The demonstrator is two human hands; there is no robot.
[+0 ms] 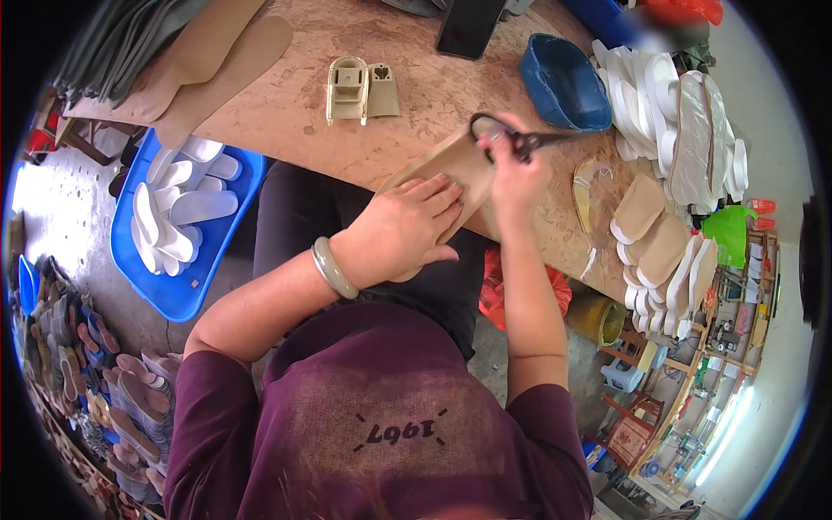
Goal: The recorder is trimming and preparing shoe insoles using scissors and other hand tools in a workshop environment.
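Note:
A long tan insole-shaped piece (475, 178) lies at the near edge of the table, slanting over my lap. My left hand (403, 221) rests on top of it, fingers stretched out and spread, the thumb apart. On that wrist is a pale bangle (333, 269). Just right of the piece, my right hand (518, 178) is closed around black-handled scissors (523, 146). The blades are smeared by motion and point right. A curved yellowish offcut (584, 198) lies on the table beyond my right hand.
At left, a blue tub (258, 166) holds white soles. White soles (640, 91) and tan-topped ones (666, 247) pile up at right. A blue bin (542, 50), phone (471, 30), beige plastic fixture (348, 94) and tan sheets (247, 56) lie on the table (299, 121).

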